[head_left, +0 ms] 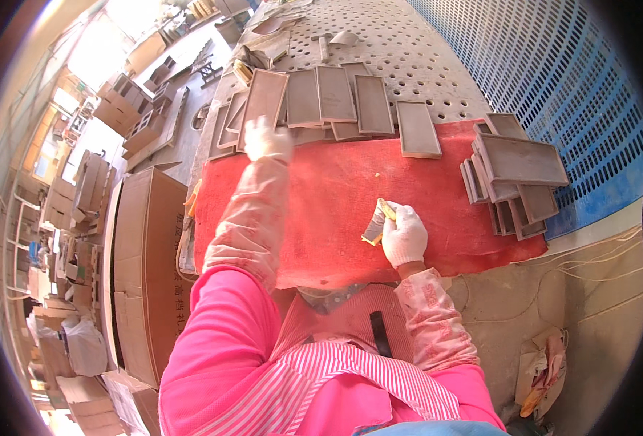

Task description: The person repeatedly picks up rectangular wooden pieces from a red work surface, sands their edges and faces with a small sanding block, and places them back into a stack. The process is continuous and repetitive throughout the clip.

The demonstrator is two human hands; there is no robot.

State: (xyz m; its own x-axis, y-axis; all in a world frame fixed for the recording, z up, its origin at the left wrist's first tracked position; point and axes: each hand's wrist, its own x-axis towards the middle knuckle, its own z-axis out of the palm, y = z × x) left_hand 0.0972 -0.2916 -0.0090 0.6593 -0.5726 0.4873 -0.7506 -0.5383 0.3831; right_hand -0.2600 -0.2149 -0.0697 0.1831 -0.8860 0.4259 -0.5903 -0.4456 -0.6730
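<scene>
My left hand (267,140), in a white glove and blurred, is over the lower part of a shallow rectangular brown tray (267,98) at the back left. Whether its fingers grip the rim, I cannot tell. My right hand (406,234), also gloved, holds a folded yellow and grey piece, apparently sandpaper (375,224), above the red cloth (332,218). Several similar trays (337,94) lie overlapping along the cloth's far edge. One tray (418,129) rests apart on the cloth's far edge. At the right is a heap of stacked trays (520,158).
A perforated work table (376,52) carries a hammer (323,46) beyond the trays. Along the right stands a blue slotted panel (561,82). A large cardboard carton (152,272) bearing writing is beside the table at left. Loose cables (588,261) hang at the lower right.
</scene>
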